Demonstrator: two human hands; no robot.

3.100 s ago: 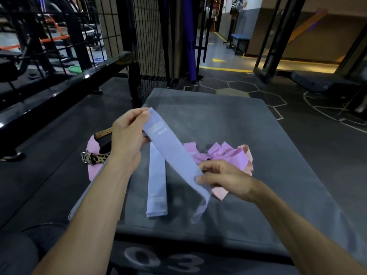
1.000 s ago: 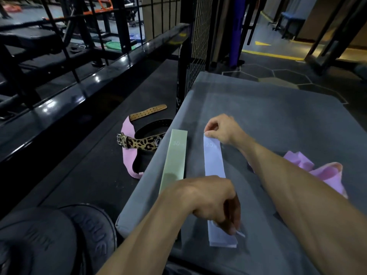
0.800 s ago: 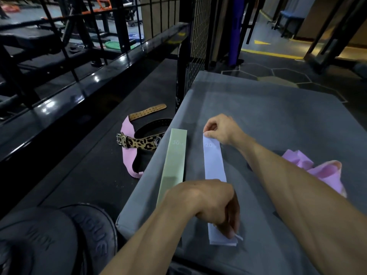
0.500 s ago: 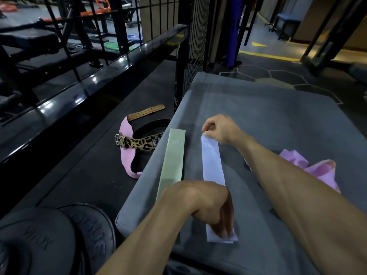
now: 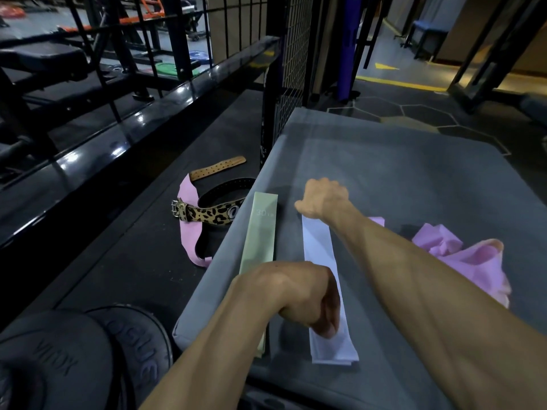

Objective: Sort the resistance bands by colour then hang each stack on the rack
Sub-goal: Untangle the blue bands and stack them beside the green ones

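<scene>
both hands pinch the lilac band [image 5: 321, 261] flat on the grey bench [image 5: 414, 179]: left hand [image 5: 307, 297] near end, right hand [image 5: 324, 199] far end. square its edges parallel to the green band [image 5: 260, 247] before releasing.

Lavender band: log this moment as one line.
lavender band flat on grey pad | left hand pinches near end | right hand holds far end | green band alongside

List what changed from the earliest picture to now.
The lavender band, then held up between both hands, now lies flat on the mat on top of the other one. The left hand has its grip at the near end, the right hand at the far end. The pink pile stayed put.
</scene>
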